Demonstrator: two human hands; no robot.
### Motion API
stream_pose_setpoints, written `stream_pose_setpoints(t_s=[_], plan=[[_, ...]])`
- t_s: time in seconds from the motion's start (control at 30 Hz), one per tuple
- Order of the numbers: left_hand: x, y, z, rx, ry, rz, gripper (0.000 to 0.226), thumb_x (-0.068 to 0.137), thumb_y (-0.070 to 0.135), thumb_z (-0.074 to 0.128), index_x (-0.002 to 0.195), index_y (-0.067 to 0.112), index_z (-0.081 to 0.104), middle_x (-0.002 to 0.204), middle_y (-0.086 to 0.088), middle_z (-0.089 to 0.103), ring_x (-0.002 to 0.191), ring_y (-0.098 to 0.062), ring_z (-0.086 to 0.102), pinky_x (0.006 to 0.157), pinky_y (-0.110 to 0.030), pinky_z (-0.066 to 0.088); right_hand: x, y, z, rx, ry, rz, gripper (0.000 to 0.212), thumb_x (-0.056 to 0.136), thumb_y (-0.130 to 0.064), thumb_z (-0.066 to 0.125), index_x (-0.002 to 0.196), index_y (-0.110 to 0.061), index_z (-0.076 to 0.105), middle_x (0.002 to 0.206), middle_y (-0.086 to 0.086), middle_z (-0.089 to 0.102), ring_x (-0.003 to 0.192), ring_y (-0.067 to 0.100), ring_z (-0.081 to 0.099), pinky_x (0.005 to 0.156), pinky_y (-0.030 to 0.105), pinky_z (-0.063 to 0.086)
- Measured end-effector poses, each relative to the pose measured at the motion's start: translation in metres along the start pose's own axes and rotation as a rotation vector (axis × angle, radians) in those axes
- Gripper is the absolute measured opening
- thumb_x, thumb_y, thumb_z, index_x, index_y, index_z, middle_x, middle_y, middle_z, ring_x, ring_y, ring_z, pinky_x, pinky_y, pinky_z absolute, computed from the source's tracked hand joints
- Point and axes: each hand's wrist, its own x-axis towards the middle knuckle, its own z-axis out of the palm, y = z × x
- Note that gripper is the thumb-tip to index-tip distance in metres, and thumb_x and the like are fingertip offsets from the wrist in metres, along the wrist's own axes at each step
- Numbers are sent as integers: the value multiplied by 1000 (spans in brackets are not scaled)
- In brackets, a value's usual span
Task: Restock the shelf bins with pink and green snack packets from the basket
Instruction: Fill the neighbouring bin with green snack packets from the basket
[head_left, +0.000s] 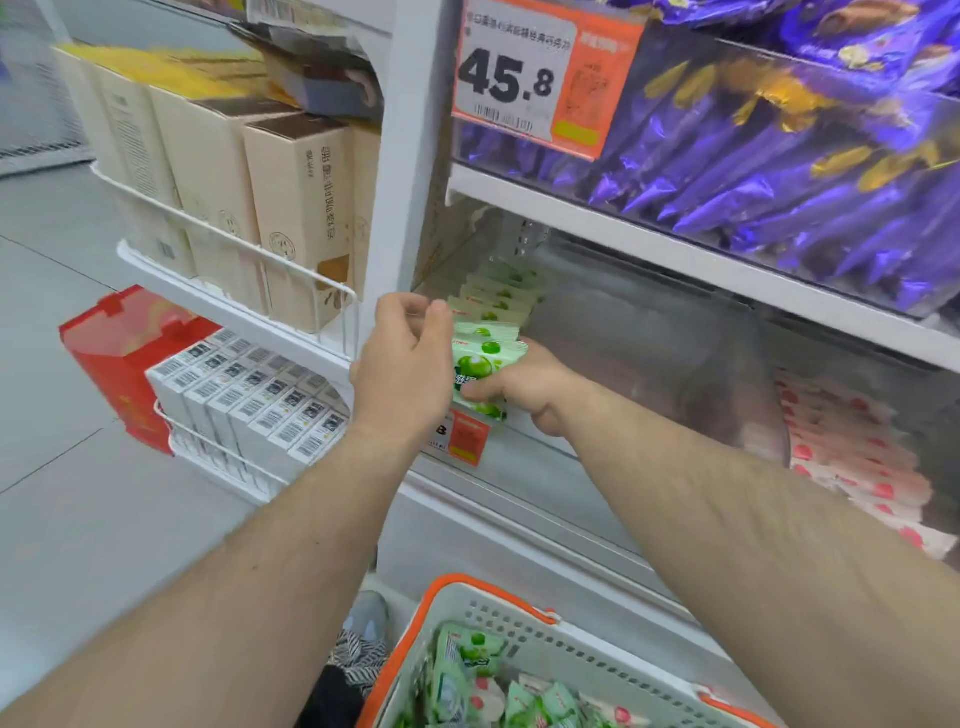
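My right hand (524, 387) grips a small stack of green snack packets (480, 364) at the front lip of the clear shelf bin (649, 332). My left hand (405, 364) is beside it, fingers curled over the top of the stack. A row of green packets (498, 293) stands upright deeper in the same bin. Pink packets (852, 452) fill the neighbouring bin to the right. The grey basket with an orange rim (467, 584) sits at the bottom, holding several green and pink packets (483, 686).
Purple wrapped snacks (779, 171) fill the shelf above, behind an orange price tag (540, 78). Beige cartons (291, 208) and white barcoded boxes (260, 400) stand in wire racks to the left. A red box (124, 353) sits on the grey floor.
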Motion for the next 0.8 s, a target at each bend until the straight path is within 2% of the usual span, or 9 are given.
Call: stream_pose_setpoints(t_s=[0.03, 0.1, 0.17, 0.2, 0.3, 0.4, 0.57, 0.67, 0.8], plan=[[2, -1, 0, -5, -2, -4, 26, 86, 54, 38, 101, 36, 48, 96, 13, 65, 105, -16, 59, 100, -47, 42, 9, 1, 5, -10, 37, -1, 65, 63, 7, 84, 121, -14, 64, 111, 2, 72, 101, 18, 68, 83, 27, 55], [3, -1, 1, -6, -8, -8, 25, 84, 55, 37, 97, 37, 48, 94, 13, 65, 104, -18, 60, 101, -49, 42, 21, 2, 11, -161, 174, 36, 76, 50, -21, 94, 119, -22, 63, 109, -5, 71, 99, 15, 67, 87, 29, 55], [3, -3, 3, 11, -6, -6, 25, 84, 53, 37, 96, 35, 49, 93, 12, 66, 102, -18, 60, 101, -49, 41, 24, 2, 13, -345, 266, 99, 88, 37, -47, 90, 119, -26, 62, 109, -10, 70, 99, 13, 66, 91, 31, 54], [2, -3, 4, 18, -6, -4, 24, 86, 52, 37, 96, 34, 49, 92, 11, 66, 101, -18, 60, 101, -49, 41, 25, 1, 13, -383, 262, 115, 88, 39, -50, 88, 119, -26, 62, 110, -9, 69, 99, 13, 66, 90, 30, 54], [1, -2, 5, -4, -12, -18, 15, 93, 47, 40, 91, 35, 48, 89, 12, 66, 97, -15, 61, 103, -49, 38, 28, -2, 19, -294, 210, 170, 64, 54, -37, 89, 112, -20, 67, 104, -3, 72, 88, 16, 67, 78, 31, 57], [1, -1, 7, 12, -8, -25, 12, 97, 42, 41, 97, 33, 50, 87, 12, 67, 96, -7, 57, 106, -46, 33, 32, -6, 25, -219, 194, 212, 55, 57, -28, 82, 108, -15, 66, 97, 1, 71, 84, 19, 68, 72, 34, 59], [0, -2, 8, 100, -38, -30, 16, 99, 39, 41, 106, 29, 52, 90, 12, 66, 80, 15, 41, 108, -44, 29, 25, -7, 22, -184, 150, 172, 36, 70, -13, 80, 103, -15, 67, 104, 1, 71, 100, 20, 67, 88, 41, 58], [-1, -3, 7, 124, -53, -27, 18, 98, 37, 42, 108, 27, 54, 88, 13, 65, 77, 21, 39, 108, -43, 29, 16, -7, 15, -120, 116, 149, 22, 76, -2, 77, 88, -16, 64, 91, 2, 68, 87, 18, 66, 80, 37, 58], [-2, -5, 7, 167, -56, -12, 21, 98, 35, 43, 112, 25, 55, 81, 13, 61, 71, 40, 24, 108, -43, 28, 5, -7, 10, -176, 110, 124, 22, 73, -10, 82, 85, -16, 65, 84, 0, 67, 89, 19, 66, 88, 39, 57]])
